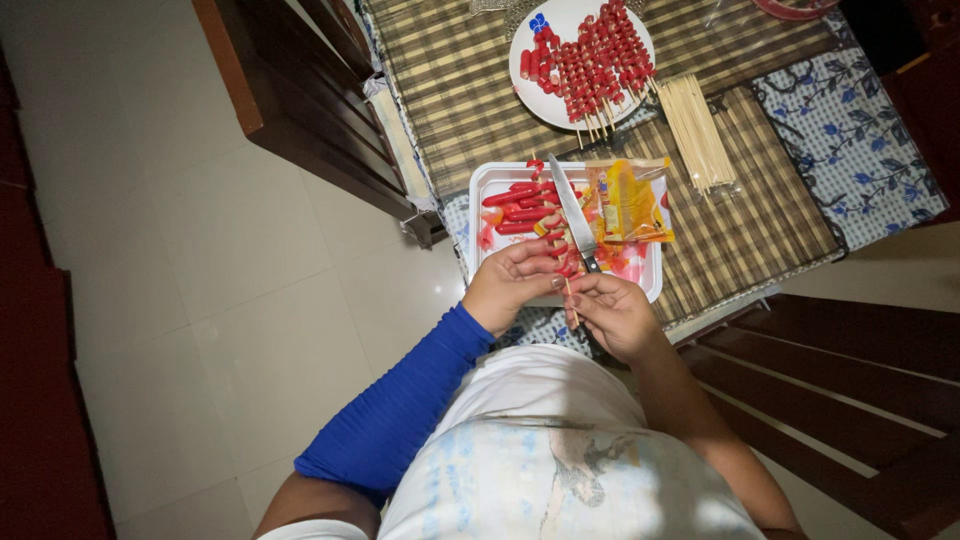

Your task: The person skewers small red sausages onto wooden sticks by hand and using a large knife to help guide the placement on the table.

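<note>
Red sausage pieces [556,255] pinched in my left hand [510,285] over the white tray [487,185] at the table [470,90] edge, my right hand [615,312] grip closed on a thin wooden skewer [570,300], knife [573,212] lying across the tray, yellow wrapper [627,200] beside it, plate of finished skewers [590,60] beyond.

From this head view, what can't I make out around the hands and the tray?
- Left hand fingertips: hidden among sausage pieces.
- Skewer tip: covered by the hands.
- Knife handle: behind the right hand.
- Tray near edge: hidden by both hands.
- Red thing: cut off by the top edge.
</note>
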